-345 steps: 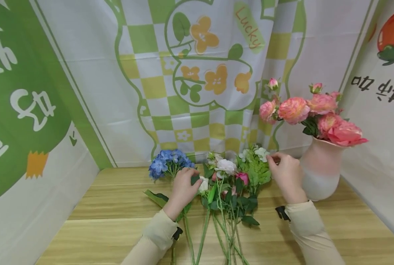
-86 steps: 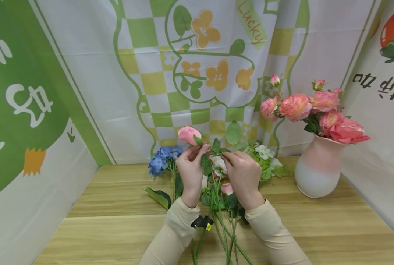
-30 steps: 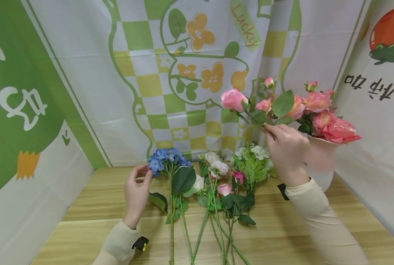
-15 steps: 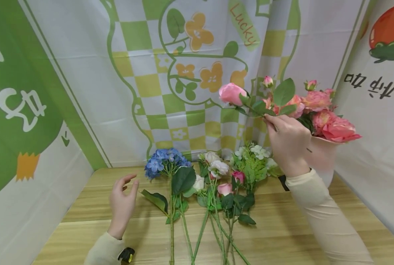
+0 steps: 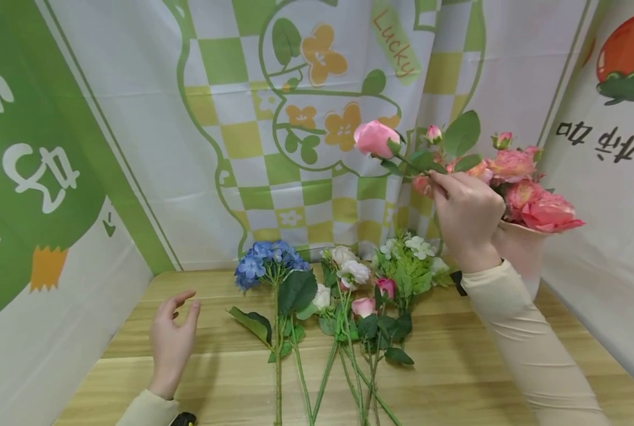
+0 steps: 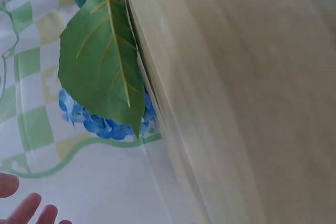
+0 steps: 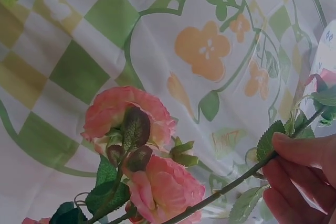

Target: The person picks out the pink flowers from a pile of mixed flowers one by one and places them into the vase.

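Observation:
My right hand (image 5: 471, 219) pinches the green stem of a pink rose (image 5: 375, 139) between thumb and fingers, the bloom pointing left. It is in front of the vase (image 5: 521, 254), partly covering it. In the right wrist view the stem (image 7: 220, 192) runs down beside coral-pink peonies (image 7: 163, 187); its lower end is out of sight. Those peonies (image 5: 551, 210) stand in the vase. My left hand (image 5: 173, 343) hovers over the table's left side, fingers loosely bent, holding nothing. Nearest to it is a blue hydrangea (image 5: 271, 260) with a large leaf (image 6: 105, 61).
On the wooden table (image 5: 231, 378) lie white roses (image 5: 354, 273), a light pink rose (image 5: 363, 306), a magenta rose (image 5: 386, 287) and a green-white spray (image 5: 409, 266). Their stems cross toward the front edge. A checkered cloth (image 5: 306, 195) hangs behind, with printed panels on both sides.
Earlier both hands worked on the pink rose over the middle. My right hand has since carried it to the vase and raised it slightly. My left hand let go and drew away left and down.

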Motion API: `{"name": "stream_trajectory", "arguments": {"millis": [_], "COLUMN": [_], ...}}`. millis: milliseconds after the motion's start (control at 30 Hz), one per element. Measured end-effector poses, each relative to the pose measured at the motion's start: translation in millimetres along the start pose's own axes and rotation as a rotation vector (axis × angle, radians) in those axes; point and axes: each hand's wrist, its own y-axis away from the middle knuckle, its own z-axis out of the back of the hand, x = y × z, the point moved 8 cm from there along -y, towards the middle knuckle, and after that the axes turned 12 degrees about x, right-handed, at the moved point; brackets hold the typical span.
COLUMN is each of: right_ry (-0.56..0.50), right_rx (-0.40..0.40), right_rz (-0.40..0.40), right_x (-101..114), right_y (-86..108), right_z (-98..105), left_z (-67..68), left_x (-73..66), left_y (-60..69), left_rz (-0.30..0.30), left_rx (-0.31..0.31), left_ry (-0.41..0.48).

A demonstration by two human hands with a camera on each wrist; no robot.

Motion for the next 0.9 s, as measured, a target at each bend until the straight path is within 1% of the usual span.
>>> {"name": "stream_trajectory", "arguments": {"millis": [133, 267, 467, 533, 733, 800, 900], "right_ry": [0.003, -0.027, -0.033, -0.016, 0.004, -0.002, 0.019], "right_rx": [-0.005, -0.019, -0.032, -0.025, -0.021, -0.019, -0.012], "right_rz": [0.008, -0.003, -0.012, -0.008, -0.051, -0.076, -0.087], "right_x": [2, 3, 2, 1, -10, -15, -24], "right_y": [-3.7, -6.3, -10.8, -12.6, -13.4, -13.4, -13.1], "right_z": [0, -1, 0, 1, 4, 5, 6], "left_z": [5.8, 9.8, 11.8, 11.6, 11.9, 12.4, 13.4], "left_x": [2.4, 5.2, 5.9, 5.4, 4.2, 4.9, 7.4], "left_y": [1.4, 2.0, 2.6, 2.3, 1.9, 2.0, 1.4], "left_rz": [0.000, 0.008, 0.016, 0.014, 0.008, 0.015, 0.029], "left_rx": [-0.003, -0.006, -0.006, -0.009, -0.018, -0.015, -0.006], "left_ry": [-0.020, -0.038, -0.047, -0.050, -0.056, -0.056, -0.055]}}
